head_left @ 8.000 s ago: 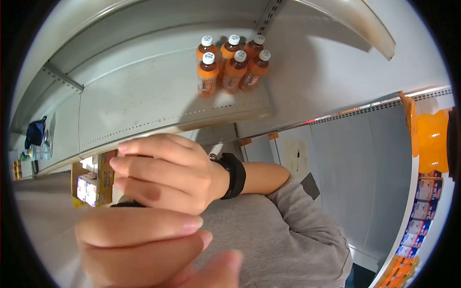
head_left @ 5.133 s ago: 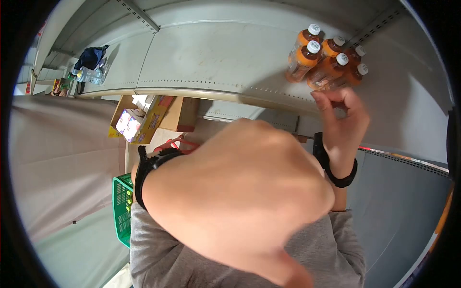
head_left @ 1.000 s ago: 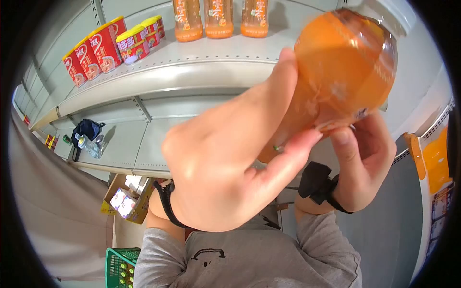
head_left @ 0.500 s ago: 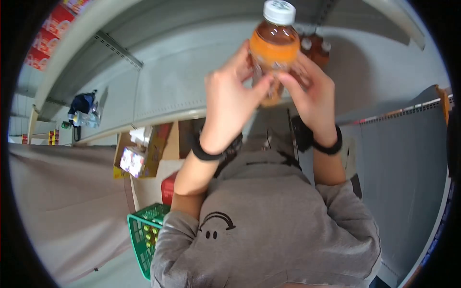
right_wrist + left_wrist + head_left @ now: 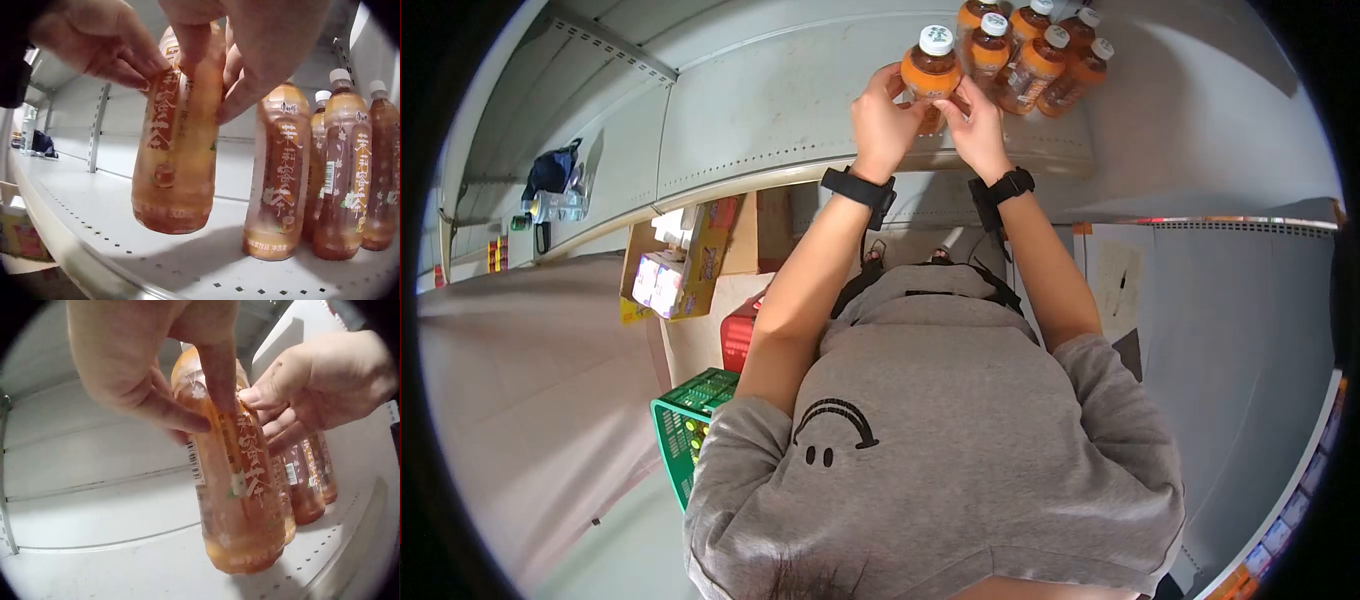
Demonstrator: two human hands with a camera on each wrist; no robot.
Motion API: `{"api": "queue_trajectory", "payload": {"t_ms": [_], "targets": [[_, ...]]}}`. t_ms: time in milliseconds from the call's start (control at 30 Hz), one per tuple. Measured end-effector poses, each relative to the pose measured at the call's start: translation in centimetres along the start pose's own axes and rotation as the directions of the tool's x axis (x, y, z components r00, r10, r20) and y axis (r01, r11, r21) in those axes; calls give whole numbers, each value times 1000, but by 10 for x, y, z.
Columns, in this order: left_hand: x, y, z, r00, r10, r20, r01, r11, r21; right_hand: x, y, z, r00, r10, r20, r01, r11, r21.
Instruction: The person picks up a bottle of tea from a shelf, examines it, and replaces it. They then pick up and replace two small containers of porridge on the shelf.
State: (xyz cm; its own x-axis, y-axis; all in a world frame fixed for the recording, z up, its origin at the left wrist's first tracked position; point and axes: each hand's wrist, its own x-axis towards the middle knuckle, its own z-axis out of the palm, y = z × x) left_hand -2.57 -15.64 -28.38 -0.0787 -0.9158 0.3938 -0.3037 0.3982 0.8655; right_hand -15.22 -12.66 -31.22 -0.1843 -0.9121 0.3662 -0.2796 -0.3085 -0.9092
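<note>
Both hands hold one orange tea bottle (image 5: 931,72) with a white cap, upright at the shelf. My left hand (image 5: 884,122) grips its left side and my right hand (image 5: 978,126) grips its right side, thumbs on the near face. In the left wrist view the bottle (image 5: 240,494) shows its label between my left hand (image 5: 150,362) and my right hand (image 5: 325,384). From the right wrist, its base (image 5: 172,215) appears slightly above the shelf surface. Several matching bottles (image 5: 278,181) stand just to the right.
The white shelf (image 5: 770,110) runs left to a clear bottle (image 5: 560,207) and a dark blue bag (image 5: 552,170). Below are a yellow carton (image 5: 700,265), a red basket (image 5: 738,335) and a green basket (image 5: 670,430) holding bottles. A grey panel (image 5: 1230,290) stands at right.
Both hands have carried the bottle from close to the head camera down and away, to the shelf beside the group of bottles. The view has shifted, showing more of those bottles.
</note>
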Motion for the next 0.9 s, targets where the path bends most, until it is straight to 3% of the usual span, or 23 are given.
{"api": "queue_trajectory", "payload": {"t_ms": [167, 233, 367, 533, 733, 833, 900], "targets": [[2, -15, 7, 999, -35, 10, 35, 999, 7, 6, 19, 5, 999, -41, -2, 41, 999, -23], [1, -19, 10, 999, -36, 18, 36, 999, -8, 6, 26, 5, 999, 33, 6, -33, 999, 31], [-2, -33, 18, 999, 33, -12, -32, 999, 15, 7, 44, 5, 999, 21, 35, -23, 996, 85], [-8, -35, 19, 997, -61, 52, 58, 996, 67, 2, 46, 4, 999, 46, 22, -47, 998, 40], [-7, -39, 21, 999, 37, 20, -39, 995, 87, 1, 45, 3, 997, 71, 12, -71, 997, 27], [-10, -41, 20, 1000, -1, 30, 0, 998, 57, -5, 51, 5, 991, 126, -46, -123, 991, 58], [-14, -44, 20, 999, -52, -2, 52, 999, -2, -12, 57, 7, 956, 283, -70, -285, 958, -17]]}}
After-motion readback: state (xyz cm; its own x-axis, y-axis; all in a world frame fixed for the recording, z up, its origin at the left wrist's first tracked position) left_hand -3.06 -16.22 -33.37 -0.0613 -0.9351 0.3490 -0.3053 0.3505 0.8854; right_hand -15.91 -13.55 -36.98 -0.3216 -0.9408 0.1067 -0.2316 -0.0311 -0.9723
